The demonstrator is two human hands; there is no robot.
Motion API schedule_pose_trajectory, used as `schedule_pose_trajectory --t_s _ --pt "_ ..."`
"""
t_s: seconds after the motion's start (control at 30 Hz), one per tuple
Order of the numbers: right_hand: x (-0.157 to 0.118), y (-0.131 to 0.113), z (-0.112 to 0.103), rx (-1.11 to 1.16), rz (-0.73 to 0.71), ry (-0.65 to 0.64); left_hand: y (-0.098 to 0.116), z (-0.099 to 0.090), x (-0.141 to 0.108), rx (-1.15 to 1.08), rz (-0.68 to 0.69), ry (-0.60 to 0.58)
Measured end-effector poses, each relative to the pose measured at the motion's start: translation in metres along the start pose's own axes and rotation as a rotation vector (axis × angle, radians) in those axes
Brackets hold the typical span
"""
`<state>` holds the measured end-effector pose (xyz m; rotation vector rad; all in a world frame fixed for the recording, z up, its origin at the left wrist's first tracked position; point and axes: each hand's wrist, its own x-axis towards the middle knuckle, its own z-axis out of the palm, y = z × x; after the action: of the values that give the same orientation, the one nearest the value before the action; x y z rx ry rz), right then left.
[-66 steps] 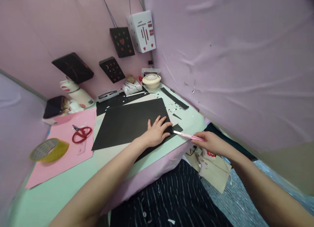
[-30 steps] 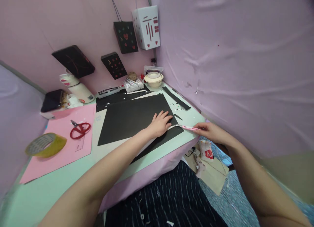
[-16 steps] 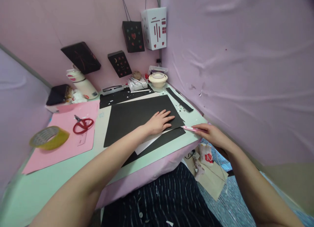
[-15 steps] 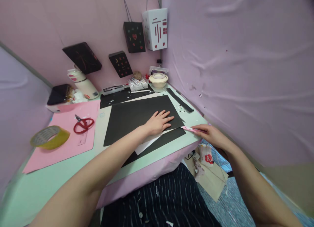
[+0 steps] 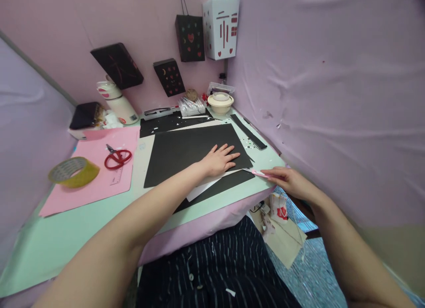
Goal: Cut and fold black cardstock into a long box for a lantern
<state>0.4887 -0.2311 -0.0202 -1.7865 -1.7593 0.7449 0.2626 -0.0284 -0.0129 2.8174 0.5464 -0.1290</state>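
Fingers spread, my left hand point(image 5: 219, 161) lies flat on the right part of a large black sheet point(image 5: 186, 148). My right hand point(image 5: 282, 177) is closed on a pink cutter point(image 5: 260, 173) at the table's right front edge. The cutter's thin tip points left, close to the lower right corner of the black sheet. Under that sheet, a white piece of paper point(image 5: 202, 189) and another black sheet point(image 5: 226, 186) stick out toward me.
Red scissors point(image 5: 116, 158) and a yellow tape roll point(image 5: 73, 172) lie on pink paper point(image 5: 96, 195) at the left. Behind stand a white bottle point(image 5: 122, 107) and a cream bowl point(image 5: 221, 104). A black strip point(image 5: 248, 131) lies by the right wall. Decorated boxes hang above.
The view has shifted, so the table stuff appears slightly higher and farther right. The cutter sits slightly closer to the black sheet's corner, with more of its tip showing. My left hand remains flat.
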Motion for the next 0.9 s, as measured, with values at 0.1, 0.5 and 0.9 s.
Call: schedule_pose_trajectory --t_s 0.1,0.5,0.9 --pt "-0.006 -0.004 -0.001 0.010 0.004 -0.001 0.000 -0.001 0.000 0.006 0.005 0.004" --pt "0.002 -0.009 0.012 0.030 0.005 0.091 0.016 0.008 0.002 0.010 -0.054 0.107" --pt "0.008 -0.013 0.016 0.051 -0.011 0.048 0.016 0.003 -0.001 -0.030 0.001 0.067"
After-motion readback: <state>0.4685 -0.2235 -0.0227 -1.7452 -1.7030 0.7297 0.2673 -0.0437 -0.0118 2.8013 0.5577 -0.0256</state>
